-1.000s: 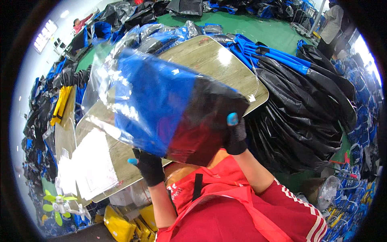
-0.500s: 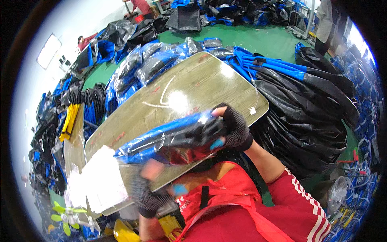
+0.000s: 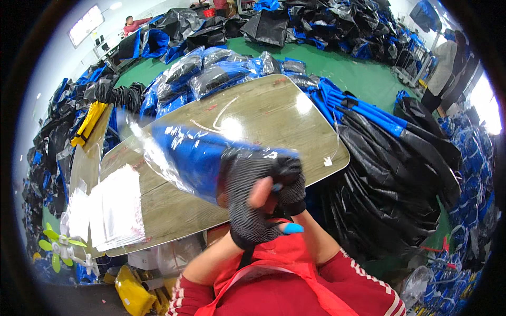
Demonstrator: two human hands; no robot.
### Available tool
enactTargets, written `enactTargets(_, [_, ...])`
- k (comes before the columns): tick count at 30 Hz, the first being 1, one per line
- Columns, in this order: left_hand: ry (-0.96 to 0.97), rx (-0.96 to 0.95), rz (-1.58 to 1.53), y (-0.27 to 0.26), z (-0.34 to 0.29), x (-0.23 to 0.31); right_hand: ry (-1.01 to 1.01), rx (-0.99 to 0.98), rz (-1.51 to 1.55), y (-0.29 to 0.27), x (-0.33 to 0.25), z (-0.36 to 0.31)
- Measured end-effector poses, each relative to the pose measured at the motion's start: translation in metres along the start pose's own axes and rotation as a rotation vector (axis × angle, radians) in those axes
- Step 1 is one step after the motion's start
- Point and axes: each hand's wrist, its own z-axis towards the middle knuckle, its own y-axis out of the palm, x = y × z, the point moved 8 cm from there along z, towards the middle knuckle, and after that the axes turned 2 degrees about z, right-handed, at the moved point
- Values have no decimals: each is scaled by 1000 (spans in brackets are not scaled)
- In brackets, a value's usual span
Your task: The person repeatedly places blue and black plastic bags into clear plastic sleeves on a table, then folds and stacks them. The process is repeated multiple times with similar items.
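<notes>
Head view: a blue-and-black package (image 3: 192,160) in clear film (image 3: 150,152) is held aloft over the near part of the wood-patterned table (image 3: 274,116), its blue end slanted toward the left and its dark end gathered near the red apron (image 3: 287,245). Half a second earlier, the two gloved hands were set apart, with the right on the package and the left below it; now the left hand (image 3: 247,203) has been brought across, so that it overlaps the right hand (image 3: 291,181) at the dark end. By this change, handling is judged to be concentrated at one end, while the other is left unsupported. The right fingers appear to be curled closed around the dark end, though they are partly masked by the left hand. The left fingers are seen half bent and blurred, with the blue-tipped thumb held away from the package; whether anything is gripped by them cannot be told. Loose film is flared past the blue end. A stack of white sheets (image 3: 118,210) is placed at the table's left, wrapped packages (image 3: 221,73) are heaped along its far edge, and black sheeting (image 3: 390,179) is draped at its right.
</notes>
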Motion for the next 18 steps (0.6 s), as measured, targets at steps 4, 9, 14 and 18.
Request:
enactTargets(4, [-429, 808, -118, -89, -70, -110, 362, 373, 879, -13, 3, 17])
enactTargets(9, [-784, 573, -304, -3, -85, -132, 311, 511, 868, 1, 15, 42])
enactTargets(14, [-740, 595, -481, 34, -128, -164, 380, 303, 956, 37, 37, 42])
enactTargets(18, [-564, 374, -246, -3, -91, -121, 526, 192, 701, 23, 16, 48])
